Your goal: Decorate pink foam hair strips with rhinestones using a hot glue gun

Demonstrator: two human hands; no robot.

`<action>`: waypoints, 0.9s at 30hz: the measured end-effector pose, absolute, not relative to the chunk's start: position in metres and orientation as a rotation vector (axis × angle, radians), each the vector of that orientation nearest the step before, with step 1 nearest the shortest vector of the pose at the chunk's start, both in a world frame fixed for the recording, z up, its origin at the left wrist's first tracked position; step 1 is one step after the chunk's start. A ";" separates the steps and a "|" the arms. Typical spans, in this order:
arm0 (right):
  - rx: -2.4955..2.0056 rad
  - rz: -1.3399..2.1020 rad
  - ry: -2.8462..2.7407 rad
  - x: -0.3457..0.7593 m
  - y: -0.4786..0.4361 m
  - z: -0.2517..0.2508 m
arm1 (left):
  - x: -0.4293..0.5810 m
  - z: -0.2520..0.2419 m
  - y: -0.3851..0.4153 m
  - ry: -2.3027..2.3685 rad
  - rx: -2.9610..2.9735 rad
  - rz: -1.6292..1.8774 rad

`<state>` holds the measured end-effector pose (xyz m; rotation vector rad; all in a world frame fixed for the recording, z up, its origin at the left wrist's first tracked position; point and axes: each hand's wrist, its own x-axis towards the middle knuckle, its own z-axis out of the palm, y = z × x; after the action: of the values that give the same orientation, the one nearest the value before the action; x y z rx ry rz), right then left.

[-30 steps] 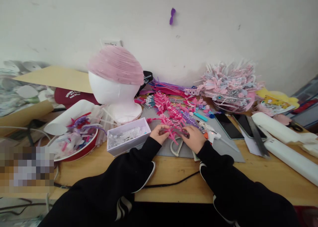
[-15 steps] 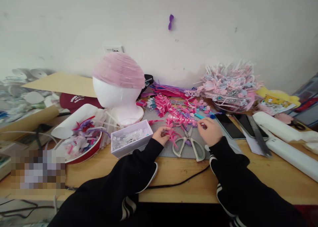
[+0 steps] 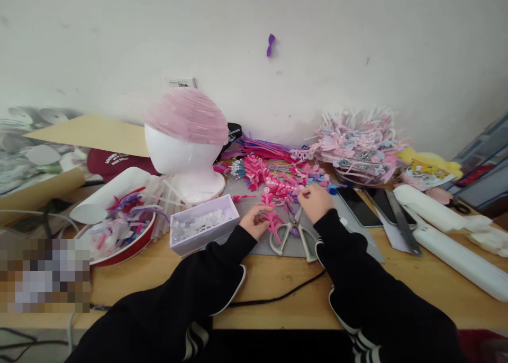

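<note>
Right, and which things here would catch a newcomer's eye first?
The white mannequin head with its pink covering stands out left of centre. Right of centre, a bristling, mostly pink heap sits near the wall. Between them and nearer, the left hand touches a bright pink leafy strip beside scissors.

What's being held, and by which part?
The left grip seems to pinch a pink fringed strip partway along; the right grip is at the right end of the pink beaded strip, hold unclear.

Right hand (image 3: 317, 203) shifted away; scissors (image 3: 294, 226), partly hidden behind it earlier, now largely exposed.
</note>
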<state>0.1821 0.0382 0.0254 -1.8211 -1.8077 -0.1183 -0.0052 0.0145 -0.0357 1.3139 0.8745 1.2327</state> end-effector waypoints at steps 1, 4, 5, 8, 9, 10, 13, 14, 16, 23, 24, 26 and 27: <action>-1.851 -0.092 -1.846 0.177 0.042 0.024 | -0.005 -0.036 0.015 0.865 1.321 1.243; -1.750 -0.037 -1.873 0.168 0.047 0.021 | -0.006 -0.033 0.015 0.752 1.294 1.187; -1.655 0.000 -1.847 0.166 0.045 0.020 | -0.007 -0.031 0.014 0.693 1.264 1.134; -1.392 0.403 -1.714 0.160 0.033 0.017 | -0.009 -0.026 0.010 0.535 1.138 0.978; -1.327 0.647 -1.670 0.158 0.028 0.016 | -0.009 -0.025 0.009 0.487 1.108 0.939; -1.259 0.913 -1.624 0.155 0.022 0.015 | -0.008 -0.024 0.008 0.442 1.089 0.902; -1.049 1.502 -1.468 0.147 0.011 0.013 | -0.006 -0.024 0.006 0.377 1.080 0.850; -1.013 1.575 -1.411 0.144 0.009 0.013 | -0.006 -0.024 0.006 0.387 1.088 0.851; -1.018 1.604 -1.281 0.141 0.008 0.014 | -0.005 -0.024 0.006 0.446 1.127 0.877; -1.091 1.537 -0.913 0.141 0.012 0.018 | -0.006 -0.028 0.004 0.653 1.552 1.083; -1.102 1.512 -0.907 0.141 0.012 0.018 | -0.005 -0.029 0.004 0.685 1.593 1.089; -1.136 1.468 -0.902 0.141 0.011 0.016 | -0.005 -0.029 0.003 0.746 1.641 1.078; -1.155 1.456 -0.900 0.141 0.011 0.015 | -0.005 -0.029 0.003 0.773 1.650 1.079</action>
<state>0.1414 0.0109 0.0145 -1.1547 -0.8995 1.4557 -0.0052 0.0032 -0.0288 1.6498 0.7733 1.0791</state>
